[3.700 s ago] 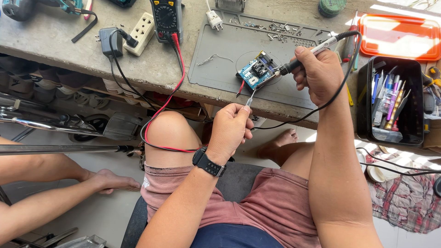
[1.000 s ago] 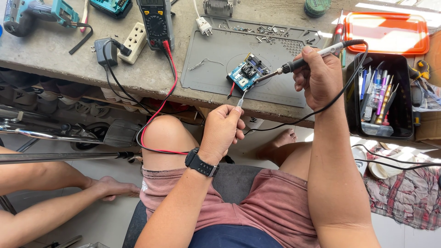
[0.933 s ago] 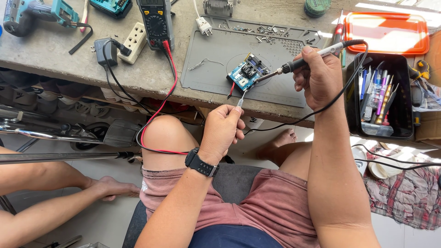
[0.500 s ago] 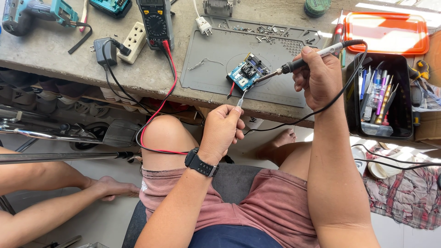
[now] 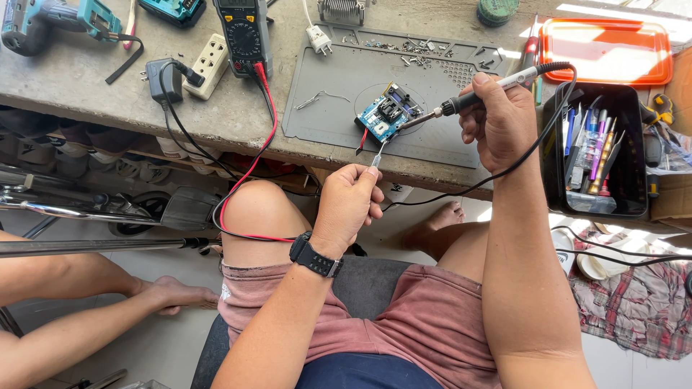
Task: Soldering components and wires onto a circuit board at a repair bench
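Head view only. Right hand closed around a soldering iron, tip angled down-left onto the right edge of a small blue circuit board. Iron's black cord loops from the handle's rear end, down past the wrist and off the bench edge.

Left hand closed, pinching tweezers between thumb and fingers; tweezer tip points up at the board's lower edge, just beside a short red lead. Whether it touches the board: cannot tell. Black wristwatch on that wrist.

Board sits tilted on a grey work mat near the front edge of the concrete bench. Loose screws scattered along the mat's top edge.

Further left on the bench: multimeter with red probe wire hanging over the knee, white socket block with black adapter just beside it, teal cordless drill at the corner.

Right side: orange tray, black bin holding upright hand tools.

Another person's arm and bare foot low at left, well apart from the work.
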